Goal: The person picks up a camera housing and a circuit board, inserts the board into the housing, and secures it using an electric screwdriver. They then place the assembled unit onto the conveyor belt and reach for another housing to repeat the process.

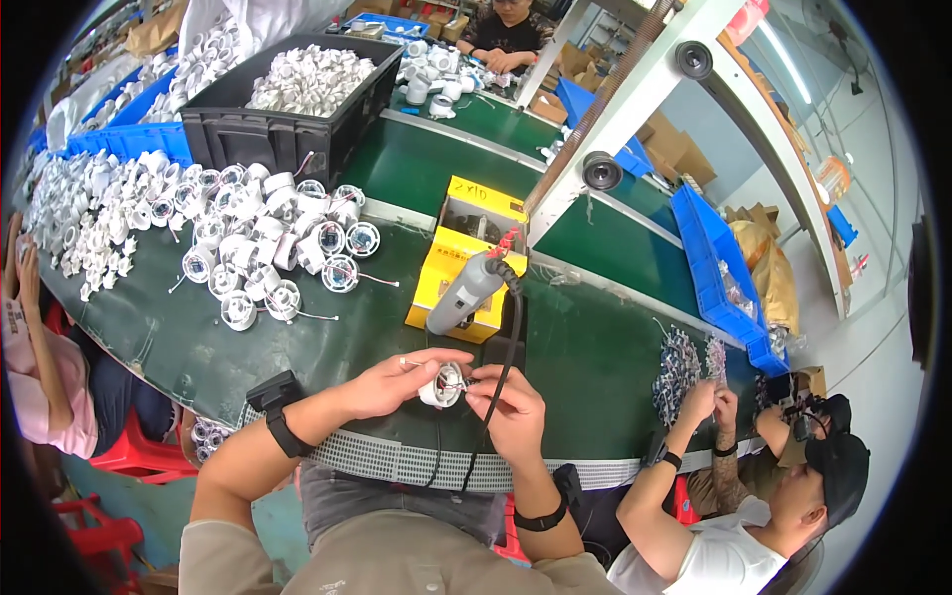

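Note:
Near the table's front edge, my left hand [397, 385] grips a white round plastic housing [440, 393] between thumb and fingers. Inside its ring I see thin dark and reddish wires. Just to its right, my right hand [511, 405] is closed in a pinch on wires at the housing's rim; the fingertips partly hide them. Beyond both hands, a grey electric screwdriver [466, 296] leans on a yellow box [458, 260], its black cable hanging down past my right hand.
Several white housings with wires [263, 243] are heaped on the green table [327, 362] to the left. A black crate [288, 124] of small white parts stands behind. Blue bins [716, 263] line the far right. Co-workers sit to both sides, one person [506, 40] across.

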### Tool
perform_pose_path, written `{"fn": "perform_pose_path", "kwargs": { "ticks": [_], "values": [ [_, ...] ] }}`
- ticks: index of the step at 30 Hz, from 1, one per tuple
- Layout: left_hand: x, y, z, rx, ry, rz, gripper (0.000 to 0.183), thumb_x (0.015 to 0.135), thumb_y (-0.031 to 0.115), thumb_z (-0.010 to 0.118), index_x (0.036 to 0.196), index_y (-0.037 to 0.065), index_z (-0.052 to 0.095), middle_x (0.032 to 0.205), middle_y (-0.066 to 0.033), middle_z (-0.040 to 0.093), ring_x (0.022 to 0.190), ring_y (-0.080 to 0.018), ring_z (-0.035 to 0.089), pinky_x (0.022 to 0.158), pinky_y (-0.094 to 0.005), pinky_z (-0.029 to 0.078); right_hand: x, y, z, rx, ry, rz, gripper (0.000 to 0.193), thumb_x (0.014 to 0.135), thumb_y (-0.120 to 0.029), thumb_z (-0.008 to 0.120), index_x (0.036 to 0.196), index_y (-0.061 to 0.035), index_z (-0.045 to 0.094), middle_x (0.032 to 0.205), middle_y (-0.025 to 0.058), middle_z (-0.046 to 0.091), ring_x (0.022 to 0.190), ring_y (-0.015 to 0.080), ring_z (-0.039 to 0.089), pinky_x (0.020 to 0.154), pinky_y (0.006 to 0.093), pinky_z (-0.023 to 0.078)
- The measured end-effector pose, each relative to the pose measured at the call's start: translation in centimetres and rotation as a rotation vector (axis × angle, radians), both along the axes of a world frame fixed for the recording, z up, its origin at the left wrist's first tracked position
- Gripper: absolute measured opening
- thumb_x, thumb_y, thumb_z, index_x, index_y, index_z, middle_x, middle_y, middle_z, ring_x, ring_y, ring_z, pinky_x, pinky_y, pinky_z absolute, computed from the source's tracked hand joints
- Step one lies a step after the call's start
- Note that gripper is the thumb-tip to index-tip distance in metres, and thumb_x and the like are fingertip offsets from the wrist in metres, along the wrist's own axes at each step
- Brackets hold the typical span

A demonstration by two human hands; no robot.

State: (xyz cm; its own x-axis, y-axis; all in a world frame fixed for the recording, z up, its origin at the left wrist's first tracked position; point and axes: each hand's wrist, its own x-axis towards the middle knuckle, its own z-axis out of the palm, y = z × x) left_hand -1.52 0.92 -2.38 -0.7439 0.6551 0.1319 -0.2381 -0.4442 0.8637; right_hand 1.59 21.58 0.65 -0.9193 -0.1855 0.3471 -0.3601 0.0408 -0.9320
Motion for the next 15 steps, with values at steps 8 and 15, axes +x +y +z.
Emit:
{"fn": "perform_pose_path", "kwargs": {
  "ticks": [8, 15],
  "values": [
    [0.0, 0.3, 0.4, -0.011, 0.079, 0.061, 0.047, 0.105, 0.029, 0.032, 0.144, 0.004, 0.034, 0.131, -0.0087, 0.051, 0.121, -0.0161, 0.048, 0.105, -0.0311, 0.036, 0.1, -0.4, 0.4, -0.074, -0.156, 0.005, 0.021, 0.077, 0.008, 0.070, 0.098, 0.0045, 0.068, 0.107, 0.0126, 0.063, 0.098, 0.0187, 0.062, 0.083, 0.0298, 0.052],
    [0.2, 0.3, 0.4, -0.118, 0.152, 0.050, 0.048, 0.104, 0.024, 0.032, 0.147, 0.002, 0.025, 0.141, -0.0125, 0.042, 0.130, -0.0193, 0.040, 0.109, -0.0337, 0.030, 0.2, -1.7, -0.3, -0.152, -0.326, -0.009, 0.023, 0.081, 0.008, 0.069, 0.103, 0.0028, 0.066, 0.106, 0.0075, 0.061, 0.093, 0.0141, 0.062, 0.082, 0.0253, 0.050]
  ]
}}
